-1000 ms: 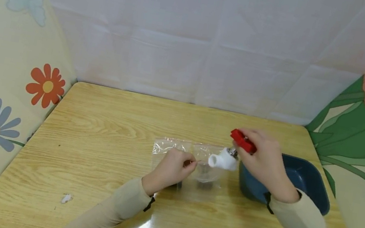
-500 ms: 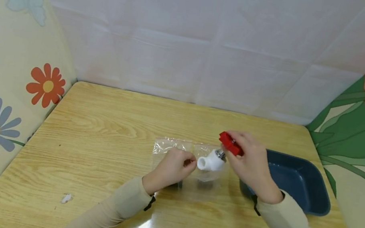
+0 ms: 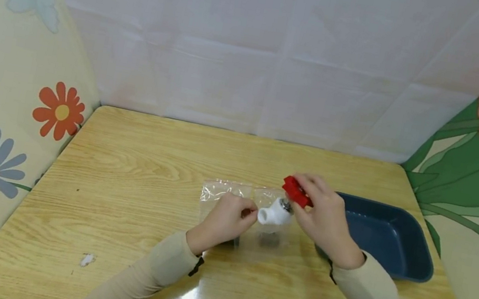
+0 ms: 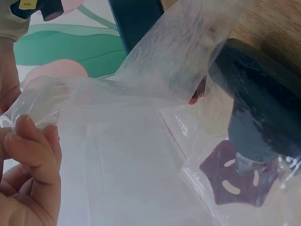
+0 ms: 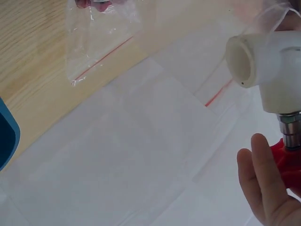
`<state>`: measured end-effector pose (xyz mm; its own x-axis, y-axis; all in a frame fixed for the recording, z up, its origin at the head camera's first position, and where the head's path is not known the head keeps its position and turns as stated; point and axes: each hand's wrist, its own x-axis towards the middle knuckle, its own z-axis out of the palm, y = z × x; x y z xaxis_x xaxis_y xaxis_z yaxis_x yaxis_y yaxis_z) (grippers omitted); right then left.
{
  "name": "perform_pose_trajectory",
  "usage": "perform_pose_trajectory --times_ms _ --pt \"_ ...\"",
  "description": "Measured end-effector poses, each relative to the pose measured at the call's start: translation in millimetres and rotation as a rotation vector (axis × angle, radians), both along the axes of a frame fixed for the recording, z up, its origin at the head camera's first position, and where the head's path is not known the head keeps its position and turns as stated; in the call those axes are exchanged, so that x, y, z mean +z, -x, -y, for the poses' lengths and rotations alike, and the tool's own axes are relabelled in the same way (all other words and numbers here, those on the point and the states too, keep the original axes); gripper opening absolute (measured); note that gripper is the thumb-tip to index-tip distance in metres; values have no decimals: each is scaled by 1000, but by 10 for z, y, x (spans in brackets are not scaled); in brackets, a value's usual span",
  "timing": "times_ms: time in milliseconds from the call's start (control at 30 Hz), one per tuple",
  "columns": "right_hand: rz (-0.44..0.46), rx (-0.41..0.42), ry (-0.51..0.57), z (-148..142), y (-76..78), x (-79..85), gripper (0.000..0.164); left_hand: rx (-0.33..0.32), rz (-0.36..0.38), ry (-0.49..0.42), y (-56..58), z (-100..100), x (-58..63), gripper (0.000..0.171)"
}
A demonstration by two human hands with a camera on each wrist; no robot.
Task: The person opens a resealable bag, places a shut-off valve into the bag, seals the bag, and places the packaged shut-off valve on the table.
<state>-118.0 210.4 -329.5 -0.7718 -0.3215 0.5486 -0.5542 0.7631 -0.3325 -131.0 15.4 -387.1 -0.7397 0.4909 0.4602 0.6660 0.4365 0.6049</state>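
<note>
My left hand (image 3: 224, 219) pinches the edge of a clear plastic zip bag (image 4: 183, 56). With my right hand (image 3: 325, 218) I hold a white stop valve (image 3: 275, 213) by its red handle (image 3: 295, 191). The valve's open end points left, right by the left fingertips. Film of the bag overlaps its white body in the right wrist view. Below the hands, a dark valve (image 4: 258, 103) with a star-shaped handle (image 4: 223, 183) lies in clear plastic on the table, partly hidden by the left hand in the head view.
A dark blue plastic basin (image 3: 423, 259) stands on the right of the wooden table (image 3: 137, 158), partly behind the right hand and forearm. A white cloth (image 3: 217, 60) hangs along the table's back edge, with flower-print sheets at both sides.
My right hand has moved left and slightly down with the valve, bringing it from near the basin to the left fingertips at the bag. The left hand has stayed in place.
</note>
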Motion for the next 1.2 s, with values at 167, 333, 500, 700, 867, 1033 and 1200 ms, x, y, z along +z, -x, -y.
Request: perform_pose_trajectory --times_ms 167,333,500,700,867,1033,1200 --pt "-72 24 -45 -8 3 -31 42 -5 16 -7 3 4 -5 11" --pt "-132 55 -99 -12 -12 -64 49 -15 39 -11 7 5 -8 13" --pt "-175 83 -142 3 -36 -105 50 -12 49 -7 12 3 -3 13" --pt "-130 80 -200 34 -74 -118 55 -10 53 -19 26 -5 -18 14" --pt "-16 84 -252 58 -113 -74 52 -15 66 -17 31 -11 -32 14" --pt "34 93 -225 85 -128 -58 48 -17 81 -18 29 -13 -20 14" --pt "92 69 -228 113 -129 -87 42 -43 133 -34 26 -14 -9 13"
